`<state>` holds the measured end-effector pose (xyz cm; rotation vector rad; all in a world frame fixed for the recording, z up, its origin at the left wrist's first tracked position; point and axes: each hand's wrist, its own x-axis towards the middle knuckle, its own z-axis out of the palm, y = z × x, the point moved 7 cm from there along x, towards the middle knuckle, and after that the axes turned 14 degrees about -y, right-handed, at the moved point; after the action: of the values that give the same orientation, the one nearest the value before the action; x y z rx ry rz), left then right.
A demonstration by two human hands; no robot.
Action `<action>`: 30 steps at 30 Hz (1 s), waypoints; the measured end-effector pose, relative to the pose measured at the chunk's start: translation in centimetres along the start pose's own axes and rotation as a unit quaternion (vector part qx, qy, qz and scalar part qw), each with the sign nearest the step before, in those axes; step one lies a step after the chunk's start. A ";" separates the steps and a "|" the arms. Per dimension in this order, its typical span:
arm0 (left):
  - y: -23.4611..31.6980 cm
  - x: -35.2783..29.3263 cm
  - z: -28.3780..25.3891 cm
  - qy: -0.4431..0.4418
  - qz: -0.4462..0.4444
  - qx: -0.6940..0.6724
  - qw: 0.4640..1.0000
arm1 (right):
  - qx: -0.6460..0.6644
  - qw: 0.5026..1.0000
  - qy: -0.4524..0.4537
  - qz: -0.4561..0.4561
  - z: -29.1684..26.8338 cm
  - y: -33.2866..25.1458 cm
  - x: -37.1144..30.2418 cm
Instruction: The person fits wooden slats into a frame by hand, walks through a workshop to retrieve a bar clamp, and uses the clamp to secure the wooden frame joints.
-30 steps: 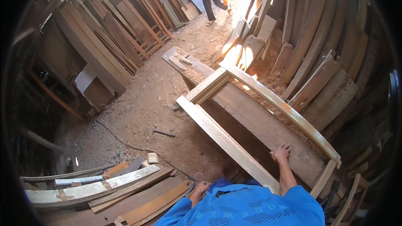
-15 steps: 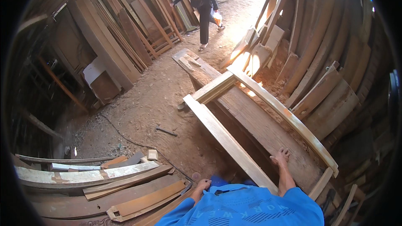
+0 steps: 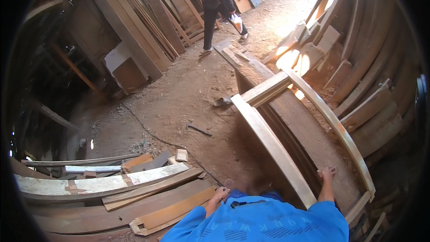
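A long brown plank bench (image 3: 293, 114) runs from my right side toward the far middle. Across it lies a pale wooden frame (image 3: 271, 145), its long rails joined by a crosspiece at the far end. My right hand (image 3: 327, 173) rests on the plank between the rails, fingers apart and slightly bent, holding nothing. Beside the blue shirt and close to my body is my left hand (image 3: 220, 195), its fingers curled closed. Whatever those fingers hold, if anything, is hidden.
A hammer-like tool (image 3: 199, 130) and a dark cable (image 3: 154, 140) lie on the dirt floor. Stacked boards (image 3: 112, 181) fill the near left. More boards (image 3: 358, 40) lean at right. A person (image 3: 215, 9) carrying a bag (image 3: 236, 21) walks beyond the bench.
The view has turned left, so the scene sits farther right. The walking person has come closer to the bench's far end. My right hand stays on the plank, its fingers less spread.
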<state>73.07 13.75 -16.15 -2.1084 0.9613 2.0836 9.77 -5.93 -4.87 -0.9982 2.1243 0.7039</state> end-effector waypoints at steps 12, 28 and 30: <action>-6.9 -2.0 -6.2 0.116 0.046 -0.095 0.988 | -0.051 0.999 -0.006 -0.001 0.6 -0.4 1.2; -8.5 -1.4 9.8 0.106 0.046 -0.101 0.988 | -0.009 0.997 0.051 -0.063 -1.5 -2.2 -1.8; -5.1 -3.2 7.4 0.131 0.055 -0.106 0.984 | -0.004 0.996 -0.068 -0.065 -1.7 -5.3 -3.9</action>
<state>68.92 22.29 -16.01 -2.5432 0.9360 2.0767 15.37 -8.35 -1.79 -1.0534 1.9224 0.6967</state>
